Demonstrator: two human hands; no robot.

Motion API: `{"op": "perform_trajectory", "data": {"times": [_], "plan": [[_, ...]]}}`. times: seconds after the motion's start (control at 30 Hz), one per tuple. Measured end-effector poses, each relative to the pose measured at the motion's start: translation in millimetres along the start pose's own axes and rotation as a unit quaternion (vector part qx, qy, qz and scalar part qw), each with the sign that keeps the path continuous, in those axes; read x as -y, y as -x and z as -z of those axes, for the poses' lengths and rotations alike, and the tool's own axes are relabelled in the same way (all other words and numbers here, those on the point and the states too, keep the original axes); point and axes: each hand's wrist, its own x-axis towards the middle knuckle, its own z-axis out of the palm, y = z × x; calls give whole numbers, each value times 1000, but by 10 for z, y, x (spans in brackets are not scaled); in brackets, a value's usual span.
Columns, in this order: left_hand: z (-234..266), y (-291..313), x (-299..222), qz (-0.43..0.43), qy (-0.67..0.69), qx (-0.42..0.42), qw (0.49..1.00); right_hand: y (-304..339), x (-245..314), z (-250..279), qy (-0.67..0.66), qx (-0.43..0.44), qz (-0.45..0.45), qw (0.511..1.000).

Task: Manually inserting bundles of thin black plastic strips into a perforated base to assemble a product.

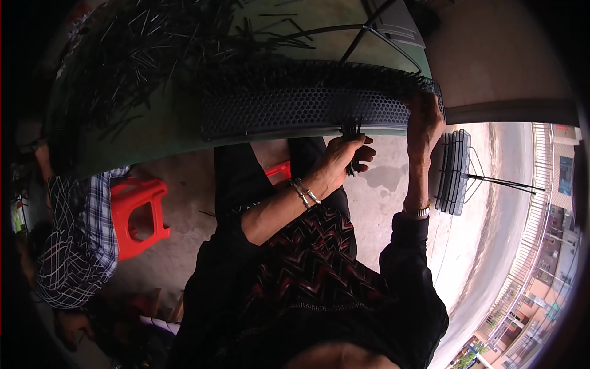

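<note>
A long black board with rows of round holes [295, 107] lies along the near edge of the green table. Dense black strips [276, 79] stand along its far side. My left hand [344, 154], with a bracelet at the wrist, is closed round a bundle of short black strips [351, 132] just in front of the board. Up at the board's right end is my right hand [425, 120], its fingers closed together against the holes and edge. Whatever those fingertips hold, if anything, is hidden.
A large heap of loose black strips [147, 49] covers the left of the green table [98, 147]. Thin dark rods [353, 46] rise behind the board. At left, a person in checked clothes [98, 215] sits near a red stool [141, 215]. A wire rack [455, 172] stands at right.
</note>
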Motion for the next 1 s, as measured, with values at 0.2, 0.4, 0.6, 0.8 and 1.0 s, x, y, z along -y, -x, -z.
{"op": "perform_trajectory", "data": {"times": [0.2, 0.4, 0.6, 0.8, 1.0], "plan": [[-38, 82, -82, 35, 40, 6, 999, -31, 29, 18, -29, 39, -26, 998], [40, 23, 14, 13, 52, -4, 999, -67, 93, 42, -25, 59, -46, 997], [32, 80, -22, 4, 28, -38, 999, -117, -3, 27, -53, 85, -32, 995], [77, 25, 19, 4, 48, -10, 999, -152, -140, -85, 33, 80, 25, 996], [42, 78, -29, -18, 24, 12, 999, -131, -165, -127, 35, 83, 45, 995]]}}
